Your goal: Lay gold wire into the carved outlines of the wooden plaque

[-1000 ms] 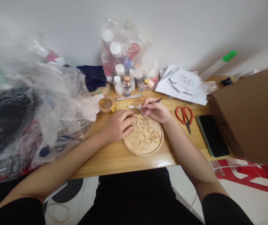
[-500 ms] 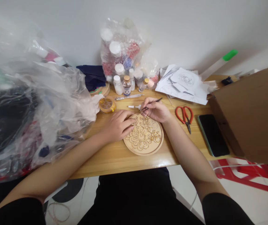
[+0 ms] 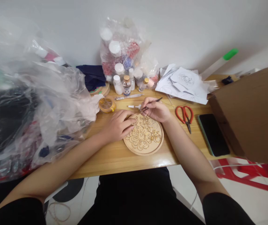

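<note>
Lying on the wooden table (image 3: 94, 162) near its front edge, the round wooden board (image 3: 145, 150) sat before you, its face bearing a floral pattern (image 3: 140, 137) in raised golden outline. Your left hand (image 3: 118, 126) rested over the board's left upper edge, fingers loosely bent; whether their tips pinched anything, I cannot tell. Your right hand (image 3: 156, 111) was at the board's far right edge, fingers closed around a slim dark tool (image 3: 159, 100) whose lower end pointed down toward the board's far rim; whether it touched there was too small to see.

Just beyond your hands lay a small white tube (image 3: 131, 107), and a pen (image 3: 129, 97) behind it. To your left was a spool of golden wire (image 3: 107, 105); farther back, small bottles (image 3: 126, 86) stood before a clear bag (image 3: 122, 53) of more containers. On your right you had red-handled pliers (image 3: 184, 115), then a phone (image 3: 212, 134) beside a cardboard box (image 3: 248, 115), with drawn-on papers (image 3: 182, 82) behind the pliers. Crumpled plastic bags (image 3: 61, 93) filled the far left.
</note>
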`<state>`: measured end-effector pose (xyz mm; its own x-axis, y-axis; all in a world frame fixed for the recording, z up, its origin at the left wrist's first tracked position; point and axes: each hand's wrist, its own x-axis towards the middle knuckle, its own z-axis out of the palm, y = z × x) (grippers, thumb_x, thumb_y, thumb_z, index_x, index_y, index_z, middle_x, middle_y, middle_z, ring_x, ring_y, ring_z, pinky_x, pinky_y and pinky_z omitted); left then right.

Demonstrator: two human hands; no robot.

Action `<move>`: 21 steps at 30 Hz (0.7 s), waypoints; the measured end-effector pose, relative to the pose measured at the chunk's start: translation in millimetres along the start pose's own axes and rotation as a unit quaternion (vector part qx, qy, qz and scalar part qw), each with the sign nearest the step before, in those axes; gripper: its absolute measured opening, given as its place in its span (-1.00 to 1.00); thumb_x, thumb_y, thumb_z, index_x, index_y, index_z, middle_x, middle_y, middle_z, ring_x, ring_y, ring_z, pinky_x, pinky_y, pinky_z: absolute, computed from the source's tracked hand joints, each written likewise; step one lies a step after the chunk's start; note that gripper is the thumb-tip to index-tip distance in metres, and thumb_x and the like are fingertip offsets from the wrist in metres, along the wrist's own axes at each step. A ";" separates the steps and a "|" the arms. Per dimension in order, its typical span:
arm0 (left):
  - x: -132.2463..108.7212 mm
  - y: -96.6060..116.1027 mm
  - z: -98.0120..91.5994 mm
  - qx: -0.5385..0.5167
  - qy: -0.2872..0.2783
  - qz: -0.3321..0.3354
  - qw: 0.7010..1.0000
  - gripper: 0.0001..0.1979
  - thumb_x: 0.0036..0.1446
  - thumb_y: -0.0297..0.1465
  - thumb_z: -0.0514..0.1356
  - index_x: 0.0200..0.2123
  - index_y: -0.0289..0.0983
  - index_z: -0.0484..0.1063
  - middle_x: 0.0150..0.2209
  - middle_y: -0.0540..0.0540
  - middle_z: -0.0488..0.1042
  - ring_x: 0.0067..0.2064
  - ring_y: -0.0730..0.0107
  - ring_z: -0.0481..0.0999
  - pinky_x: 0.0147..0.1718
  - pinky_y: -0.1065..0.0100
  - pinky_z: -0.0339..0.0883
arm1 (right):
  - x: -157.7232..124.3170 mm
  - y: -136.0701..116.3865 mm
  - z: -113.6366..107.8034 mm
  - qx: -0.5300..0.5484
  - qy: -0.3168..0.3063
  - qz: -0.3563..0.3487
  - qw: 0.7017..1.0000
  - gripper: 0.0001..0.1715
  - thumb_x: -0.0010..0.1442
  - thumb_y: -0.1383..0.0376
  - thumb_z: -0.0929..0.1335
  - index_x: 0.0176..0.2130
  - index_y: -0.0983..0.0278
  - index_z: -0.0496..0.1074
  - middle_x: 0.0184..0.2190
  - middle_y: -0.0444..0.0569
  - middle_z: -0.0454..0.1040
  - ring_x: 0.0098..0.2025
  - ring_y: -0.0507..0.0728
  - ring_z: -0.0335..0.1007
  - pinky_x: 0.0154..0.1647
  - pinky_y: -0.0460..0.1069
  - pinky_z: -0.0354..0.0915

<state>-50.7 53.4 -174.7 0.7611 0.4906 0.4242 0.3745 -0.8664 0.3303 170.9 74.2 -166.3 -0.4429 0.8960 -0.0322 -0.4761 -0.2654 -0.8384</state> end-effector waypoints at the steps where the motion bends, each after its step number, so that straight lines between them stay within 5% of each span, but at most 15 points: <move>1: 0.1 -0.1 -0.2 0.000 0.001 0.001 1.000 -0.78 0.27 -0.37 0.09 -0.12 -0.32 0.47 -0.05 -0.26 0.40 -0.06 0.15 0.39 -0.10 0.07 0.35 | 0.0 -0.1 0.2 0.000 0.000 0.000 1.000 -0.97 -0.04 0.41 0.35 -0.46 0.33 0.41 -0.59 -0.16 0.44 -0.57 -0.05 0.29 -0.46 -0.10 0.29; 21: 1.0 -0.6 -1.1 -0.017 0.003 -0.009 1.000 -0.80 0.27 -0.37 0.11 -0.14 -0.28 0.49 -0.06 -0.23 0.41 -0.06 0.18 0.40 -0.09 0.09 0.35 | 0.7 0.3 0.6 -0.002 0.000 -0.007 1.000 -0.96 -0.06 0.39 0.37 -0.46 0.33 0.40 -0.60 -0.15 0.45 -0.57 -0.05 0.31 -0.48 -0.10 0.28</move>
<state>-50.8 54.5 -173.5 0.7509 0.5067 0.4236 0.3701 -0.8541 0.3655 170.0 74.5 -166.2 -0.4371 0.8992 -0.0204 -0.4793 -0.2520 -0.8407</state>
